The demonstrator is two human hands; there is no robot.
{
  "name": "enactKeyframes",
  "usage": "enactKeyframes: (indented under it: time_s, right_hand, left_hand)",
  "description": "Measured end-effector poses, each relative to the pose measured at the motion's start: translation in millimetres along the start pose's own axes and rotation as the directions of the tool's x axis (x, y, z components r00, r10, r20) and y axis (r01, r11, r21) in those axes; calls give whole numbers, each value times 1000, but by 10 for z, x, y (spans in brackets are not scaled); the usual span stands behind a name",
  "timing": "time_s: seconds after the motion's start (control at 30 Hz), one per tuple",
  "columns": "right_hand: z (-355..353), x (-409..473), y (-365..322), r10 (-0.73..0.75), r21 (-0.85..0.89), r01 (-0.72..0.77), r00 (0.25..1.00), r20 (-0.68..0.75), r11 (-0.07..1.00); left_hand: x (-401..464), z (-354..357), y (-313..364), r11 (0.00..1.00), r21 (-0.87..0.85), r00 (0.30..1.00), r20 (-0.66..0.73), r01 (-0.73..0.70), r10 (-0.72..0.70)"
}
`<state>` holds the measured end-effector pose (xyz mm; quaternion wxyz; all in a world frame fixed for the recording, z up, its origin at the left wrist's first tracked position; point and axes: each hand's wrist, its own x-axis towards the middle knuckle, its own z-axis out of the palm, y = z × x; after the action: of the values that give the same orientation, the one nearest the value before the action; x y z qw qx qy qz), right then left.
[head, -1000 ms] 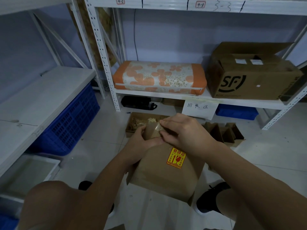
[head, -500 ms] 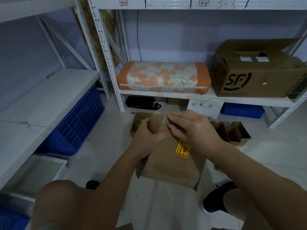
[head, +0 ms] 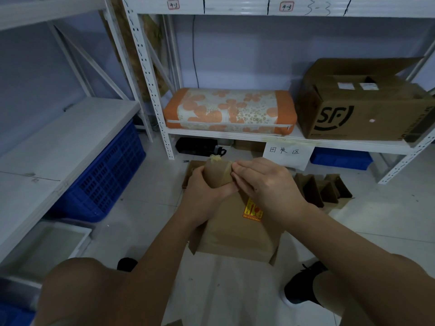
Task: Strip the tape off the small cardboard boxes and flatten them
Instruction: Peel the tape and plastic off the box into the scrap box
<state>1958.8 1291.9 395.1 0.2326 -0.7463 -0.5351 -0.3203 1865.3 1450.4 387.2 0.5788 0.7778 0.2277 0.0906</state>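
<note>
Head cam: left hand grips the top flap of the small brown cardboard box, held up over the floor btwn both arms. Right hand fingers pinch the clear tape edge. Imo peel low & steady w/ the flap braced.

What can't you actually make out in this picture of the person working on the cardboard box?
All in the head view:
- Right hand fingertips: turned away, so whether they pinch the tape is unclear.
- Cardboard box upper face: covered by both hands, the left hand gripping it.
- Yellow sticker: partly under the right hand, print too small.
- Dark object under the shelf: too shadowed to identify.
</note>
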Motion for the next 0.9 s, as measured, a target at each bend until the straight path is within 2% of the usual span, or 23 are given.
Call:
enactKeyframes:
  time_s: [0.4, 0.9]
  right_hand:
    - [65, 48, -49, 23, -28, -25, 998, -59, 999]
    - [134, 7, -99, 80, -11, -80, 996, -38, 997]
  left_hand:
    - [29, 19, 24, 998, -5, 998, -33, 58, -58]
    - [57, 24, -98, 992, 57, 994, -13, 111, -111]
